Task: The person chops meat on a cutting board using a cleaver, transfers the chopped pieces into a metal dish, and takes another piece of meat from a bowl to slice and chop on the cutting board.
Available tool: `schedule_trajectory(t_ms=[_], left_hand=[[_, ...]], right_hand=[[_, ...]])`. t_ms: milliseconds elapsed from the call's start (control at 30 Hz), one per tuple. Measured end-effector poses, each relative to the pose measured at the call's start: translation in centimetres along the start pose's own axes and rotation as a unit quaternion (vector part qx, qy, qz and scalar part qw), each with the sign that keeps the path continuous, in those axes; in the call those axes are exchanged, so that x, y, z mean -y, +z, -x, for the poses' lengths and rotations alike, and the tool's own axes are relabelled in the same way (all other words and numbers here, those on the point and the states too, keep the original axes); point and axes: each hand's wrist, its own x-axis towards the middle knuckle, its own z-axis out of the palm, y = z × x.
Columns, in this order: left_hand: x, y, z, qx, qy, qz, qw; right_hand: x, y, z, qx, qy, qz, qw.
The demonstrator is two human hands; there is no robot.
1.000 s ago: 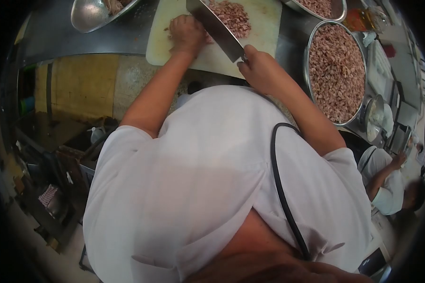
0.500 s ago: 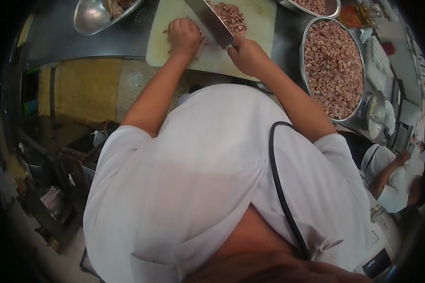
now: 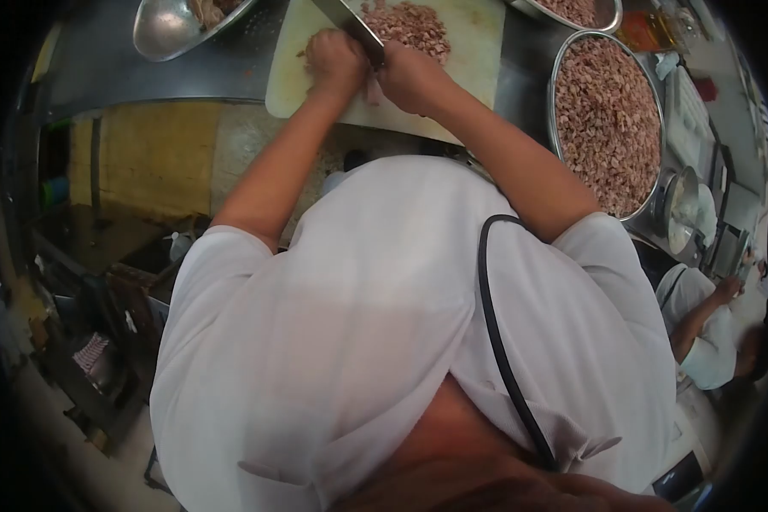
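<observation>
My right hand (image 3: 411,78) is wrapped round the handle of a broad-bladed knife (image 3: 350,20). The blade slants up and left, close beside the fingers of my left hand (image 3: 336,61). Curled and pressed down, my left hand holds a piece of meat (image 3: 373,90) on the pale cutting board (image 3: 478,51); most of that piece is hidden under the hand and knife. Behind the blade, a heap of chopped meat (image 3: 416,31) is spread on the board. A few small bits lie to the left of my left hand.
Right of the board stands a large oval metal tray (image 3: 555,128) full of chopped meat. Another metal bowl (image 3: 610,24) of chopped meat is behind it. A metal bowl (image 3: 158,34) with larger meat pieces sits at left. A co-worker (image 3: 700,328) stands at far right.
My right hand and the knife have moved left, from beside the chopped heap to right against my left hand. My left hand has stayed almost in place on the meat.
</observation>
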Motion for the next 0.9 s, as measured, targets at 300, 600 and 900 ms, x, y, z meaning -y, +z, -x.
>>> schedule_trajectory(t_ms=[300,600,900], left_hand=[[0.5,-3.4,-2.0,0.255,-0.075,-0.06,0.962],[0.0,-1.6,0.4,0.07,-0.059,-0.078,0.993],[0.0,-1.5,0.6,0.077,-0.056,-0.088,0.992]], right_hand=[[-1.8,-2.8,3.5,0.047,0.065,-0.042,0.996],[-1.5,-4.1,10.2,-0.007,-0.005,0.046,0.999],[-0.7,-0.8,3.9,0.013,-0.017,0.07,0.997]])
